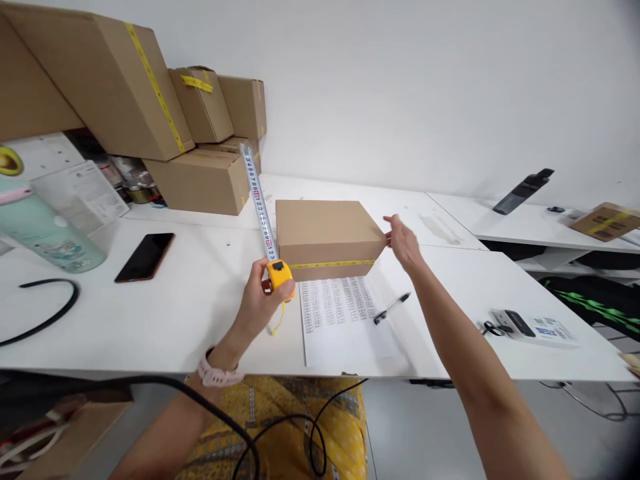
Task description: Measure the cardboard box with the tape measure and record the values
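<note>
My left hand (260, 293) is closed around a yellow tape measure (281, 277). Its pale blade (259, 203) is pulled out and points away from me along the left side of a brown cardboard box (320, 223). A strip of yellow tape runs across the front of this box, which lies on the white table. At the box's right end is my right hand (404, 245), fingers stretched out; the lower fingertips appear to touch the corner. A printed sheet (345, 340) extends from under the box toward me, with a black-and-clear pen (393, 308) on its right edge.
Several cardboard boxes (135, 87) are stacked at the back left. A phone (145, 257) and a mint-green bottle (50, 227) are on the left, near a black cable (65, 313). To the right are a white device (530, 327) and a dark bottle (523, 190).
</note>
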Demonstrator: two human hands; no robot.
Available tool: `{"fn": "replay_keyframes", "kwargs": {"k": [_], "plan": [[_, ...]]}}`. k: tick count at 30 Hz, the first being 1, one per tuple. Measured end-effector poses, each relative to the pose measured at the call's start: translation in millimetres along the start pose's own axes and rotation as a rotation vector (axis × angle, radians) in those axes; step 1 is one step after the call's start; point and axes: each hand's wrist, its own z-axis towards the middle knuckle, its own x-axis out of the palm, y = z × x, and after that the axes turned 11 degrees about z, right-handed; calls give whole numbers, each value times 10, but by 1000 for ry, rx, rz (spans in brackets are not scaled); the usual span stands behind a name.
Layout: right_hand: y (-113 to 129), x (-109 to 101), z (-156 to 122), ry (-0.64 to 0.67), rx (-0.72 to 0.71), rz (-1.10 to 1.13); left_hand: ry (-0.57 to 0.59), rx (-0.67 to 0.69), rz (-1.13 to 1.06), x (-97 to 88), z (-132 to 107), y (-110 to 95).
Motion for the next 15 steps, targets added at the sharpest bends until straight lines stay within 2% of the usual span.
{"fn": "replay_keyframes", "kwargs": {"k": [3,6,9,12,14,15], "plan": [[37,35,-234,143,-72,29,39,3,-57,-108,248,-78],[302,39,-250,135,-185,5,39,67,-80,-253,449,-337],[569,-6,-127,76,-243,-126,92,93,-65,-386,576,-595],[709,23,6,29,-373,-228,74,115,-64,-394,546,-721],[757,109,48,61,-473,-249,50,155,-74,-310,394,-717],[778,166,52,90,-503,-259,75,167,-85,-246,283,-693]]}}
